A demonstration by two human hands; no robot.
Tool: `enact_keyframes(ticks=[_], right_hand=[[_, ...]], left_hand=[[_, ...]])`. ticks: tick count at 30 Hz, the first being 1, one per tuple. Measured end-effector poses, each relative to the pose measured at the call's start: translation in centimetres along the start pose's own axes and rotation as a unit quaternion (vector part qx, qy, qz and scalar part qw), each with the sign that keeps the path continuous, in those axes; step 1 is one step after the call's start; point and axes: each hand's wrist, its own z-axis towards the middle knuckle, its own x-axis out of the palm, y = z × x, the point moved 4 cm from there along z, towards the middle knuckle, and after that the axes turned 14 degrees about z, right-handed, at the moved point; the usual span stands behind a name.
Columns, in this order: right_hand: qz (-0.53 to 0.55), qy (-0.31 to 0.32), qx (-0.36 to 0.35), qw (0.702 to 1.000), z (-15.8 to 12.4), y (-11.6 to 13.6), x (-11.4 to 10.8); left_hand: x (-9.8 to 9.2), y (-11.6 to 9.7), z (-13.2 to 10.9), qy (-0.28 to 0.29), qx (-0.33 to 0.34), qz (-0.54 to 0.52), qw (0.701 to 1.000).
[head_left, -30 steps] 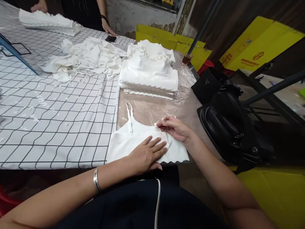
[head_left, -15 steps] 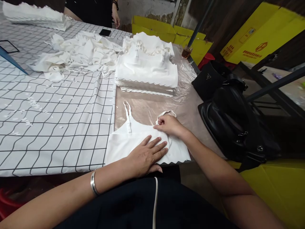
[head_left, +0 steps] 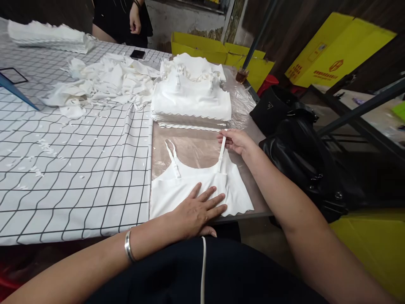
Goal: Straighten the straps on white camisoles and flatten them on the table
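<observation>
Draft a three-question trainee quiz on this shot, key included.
1. True or false: the left hand is raised off the white top.
2. Which hand has a strap in its fingers? A) left B) right C) neither
3. Fill in: the silver bracelet circles the ___ forearm.

Key:
1. False; it lies spread on the top.
2. B; the right hand holds it.
3. Left.

A white camisole-style top [head_left: 167, 195] lies spread in the lower middle of the frame, neckline toward the top, wavy hem toward the bottom. Its picture-left strap [head_left: 176, 167] rests in a loose, narrow loop; its picture-right strap [head_left: 222, 148] stretches straight upward, with creases in the fabric below.
</observation>
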Motion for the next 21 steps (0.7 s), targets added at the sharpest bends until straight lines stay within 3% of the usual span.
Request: enact_keyframes(ticks=[2, 4, 6, 9, 11, 14, 17, 21], right_hand=[[-0.065, -0.014, -0.009, 0.998, 0.4, -0.1, -0.4], [-0.137, -0.023, -0.024, 0.990, 0.3, -0.1, -1.4], [-0.228, -0.033, -0.090, 0.969, -0.7, 0.3, -3.0], [-0.375, -0.043, -0.196, 0.905, -3.8, 0.3, -5.8], [-0.448, -0.038, -0.178, 0.876, -6.1, -0.9, -7.3], [-0.485, -0.029, -0.119, 0.866, -8.9, -3.3, -8.8], [-0.466, -0.053, -0.136, 0.873, -10.3, -4.5, -9.5], [-0.457, -0.176, -0.178, 0.853, -11.6, -4.4, -11.2]], left_hand=[[-0.6, 0.3, -0.2, -0.012, -0.011, 0.008, 1.000], [-1.8, 1.3, -1.3, -0.049, -0.069, 0.016, 0.996], [-3.6, 3.0, -3.6, -0.104, -0.180, 0.024, 0.978], [-5.6, 5.6, -8.7, -0.151, -0.362, 0.018, 0.920], [-5.7, 6.3, -11.6, -0.137, -0.449, -0.018, 0.883], [-4.7, 5.8, -13.4, -0.072, -0.519, -0.042, 0.851], [-3.8, 4.6, -12.8, 0.007, -0.538, 0.024, 0.842], [-3.6, 4.0, -11.4, 0.042, -0.541, 0.066, 0.837]])
